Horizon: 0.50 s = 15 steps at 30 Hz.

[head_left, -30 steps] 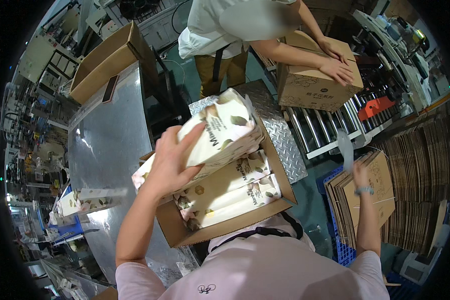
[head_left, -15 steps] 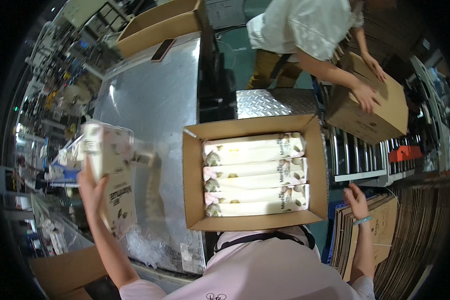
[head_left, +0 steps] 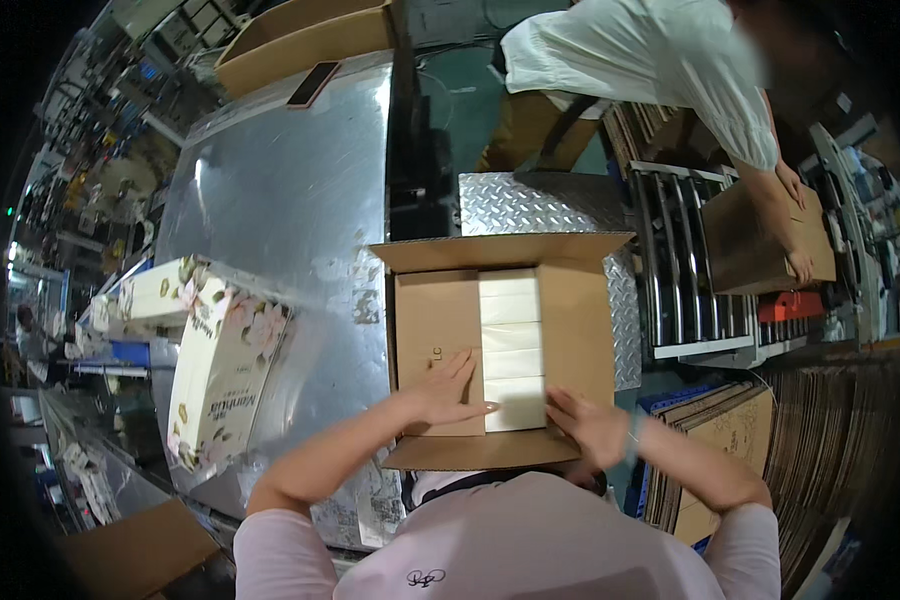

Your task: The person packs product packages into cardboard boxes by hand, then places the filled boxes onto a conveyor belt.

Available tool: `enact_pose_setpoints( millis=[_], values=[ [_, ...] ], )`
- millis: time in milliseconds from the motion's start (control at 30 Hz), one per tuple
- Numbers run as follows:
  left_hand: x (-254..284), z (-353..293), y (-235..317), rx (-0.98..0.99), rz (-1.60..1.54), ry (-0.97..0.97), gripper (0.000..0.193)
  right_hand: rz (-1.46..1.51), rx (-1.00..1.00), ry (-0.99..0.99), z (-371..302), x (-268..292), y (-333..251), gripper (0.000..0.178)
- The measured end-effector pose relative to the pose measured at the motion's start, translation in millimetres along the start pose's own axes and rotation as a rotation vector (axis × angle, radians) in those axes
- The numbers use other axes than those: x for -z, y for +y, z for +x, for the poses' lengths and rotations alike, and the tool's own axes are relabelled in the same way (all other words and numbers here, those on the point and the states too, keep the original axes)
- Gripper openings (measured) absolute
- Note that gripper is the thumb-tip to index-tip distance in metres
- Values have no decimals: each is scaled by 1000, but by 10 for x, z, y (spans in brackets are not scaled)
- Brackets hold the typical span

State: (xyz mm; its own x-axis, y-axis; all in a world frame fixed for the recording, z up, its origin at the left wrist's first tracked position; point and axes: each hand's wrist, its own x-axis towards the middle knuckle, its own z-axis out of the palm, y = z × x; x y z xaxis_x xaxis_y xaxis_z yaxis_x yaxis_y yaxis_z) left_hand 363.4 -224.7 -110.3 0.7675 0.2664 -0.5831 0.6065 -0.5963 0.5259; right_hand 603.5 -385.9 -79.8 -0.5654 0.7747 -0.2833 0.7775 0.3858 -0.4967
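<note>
In front of me stands a brown cardboard carton [head_left: 500,452]. Its left flap [head_left: 437,315] and right flap [head_left: 576,330] are folded inward, while the far and near flaps stick outward. Cream packs [head_left: 511,345] show in the gap between the folded flaps. My left hand [head_left: 442,395] lies on the left flap with its fingers spread, thumb reaching to the packs. At the right flap's near end, my right hand [head_left: 585,428] rests with fingers outstretched, holding nothing. Flower-printed packs [head_left: 225,375] lie on the metal table to the left, away from both hands.
The metal table [head_left: 280,190] carries a phone [head_left: 314,84] and an open carton [head_left: 300,50] at its far end. A co-worker [head_left: 620,60] handles a closed carton [head_left: 770,240] on a roller conveyor [head_left: 675,260]. Flattened cardboard [head_left: 730,430] is stacked at right.
My left hand has left the packs on the table and come to the carton; my right hand has moved in too. The side flaps are now folded in. The co-worker's carton has moved right.
</note>
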Motion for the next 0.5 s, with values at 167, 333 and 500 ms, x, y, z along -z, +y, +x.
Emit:
enact_pose_setpoints(
  millis=[167,333,500],
  values=[
    [1069,352,153,-354,-40,546,41,-282,-505,423,551,-192,895,61],
    [767,422,183,-229,236,870,44,235,-961,1121,310,-766,979,41],
    [-550,204,-424,-91,253,576,46,562,-1267,1024,315,-755,1062,28]
  ],
)
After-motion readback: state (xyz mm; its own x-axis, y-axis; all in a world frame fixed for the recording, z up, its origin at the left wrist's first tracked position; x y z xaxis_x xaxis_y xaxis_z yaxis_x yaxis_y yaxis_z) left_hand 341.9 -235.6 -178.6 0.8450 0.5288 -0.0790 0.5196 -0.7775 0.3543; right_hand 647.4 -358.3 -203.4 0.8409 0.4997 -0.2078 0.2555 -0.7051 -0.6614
